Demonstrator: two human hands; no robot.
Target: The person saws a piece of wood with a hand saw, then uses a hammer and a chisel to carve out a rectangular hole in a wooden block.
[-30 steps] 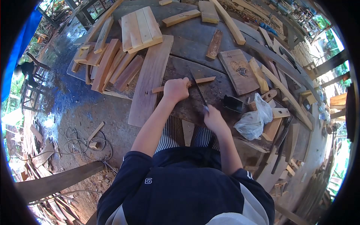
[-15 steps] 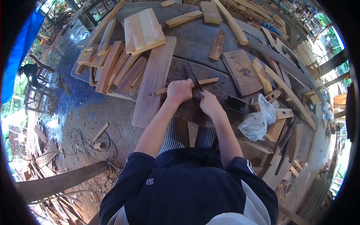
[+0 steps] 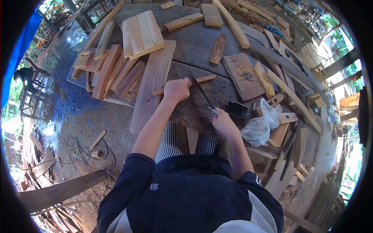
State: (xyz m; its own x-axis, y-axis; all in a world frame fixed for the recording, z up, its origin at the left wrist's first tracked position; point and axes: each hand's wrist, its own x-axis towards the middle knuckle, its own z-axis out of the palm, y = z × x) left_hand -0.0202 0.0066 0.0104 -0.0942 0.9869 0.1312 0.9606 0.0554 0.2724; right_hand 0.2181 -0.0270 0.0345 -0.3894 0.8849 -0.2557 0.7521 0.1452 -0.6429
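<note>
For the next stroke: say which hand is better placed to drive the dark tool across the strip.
Right, probably: the right hand grips the near end of the dark tool, while the left hand is closed on the wooden strip, pinning it down.

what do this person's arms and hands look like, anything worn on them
The left hand and right hand are bare: no gloves, no watch showing. Forearms are uncovered. The dark navy top has sleeves stopping near the elbows, a small white logo by the left shoulder and thin white stripes on the right sleeve.
</note>
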